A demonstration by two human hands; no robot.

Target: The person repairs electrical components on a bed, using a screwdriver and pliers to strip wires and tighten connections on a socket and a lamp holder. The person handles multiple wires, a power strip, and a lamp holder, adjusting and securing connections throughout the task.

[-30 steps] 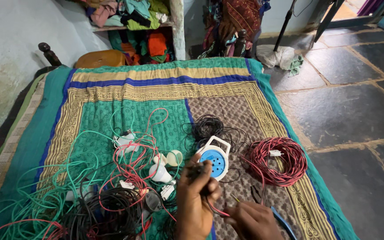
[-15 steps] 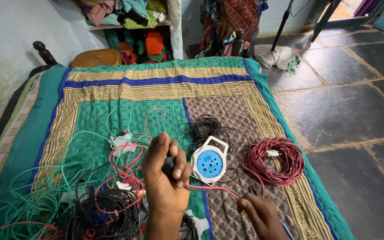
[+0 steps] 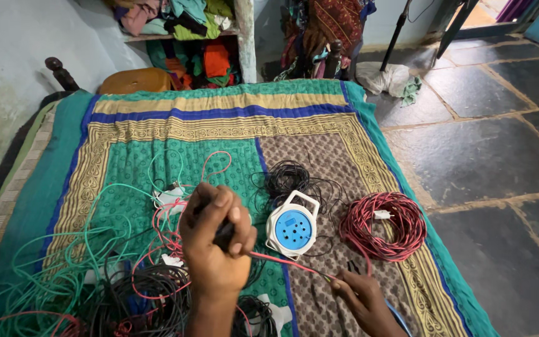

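Observation:
My left hand [image 3: 214, 240] is raised over the bedspread, closed around a dark tool handle and the end of a thin red wire [image 3: 282, 262]. That wire runs tight down to my right hand [image 3: 360, 299], which pinches it low near the bed's front, beside small black pliers [image 3: 352, 267]. Just behind the wire sits a round white and blue extension reel [image 3: 293, 226]. To its right lies a coil of red cable [image 3: 383, 226]; behind it, a loose bundle of thin black wire [image 3: 288, 178].
A green, gold and brown patterned bedspread [image 3: 219, 118] covers the bed. Tangled green wires [image 3: 57, 274], red wires and black cables [image 3: 145, 299] fill its left front. A white plug piece [image 3: 168, 198] lies among them. Dark stone floor [image 3: 500, 162] is to the right; clothes are piled behind.
My left hand has lifted up and leftward from beside the reel, drawing the red wire taut. My right hand has stayed low at the front, holding the wire's other part.

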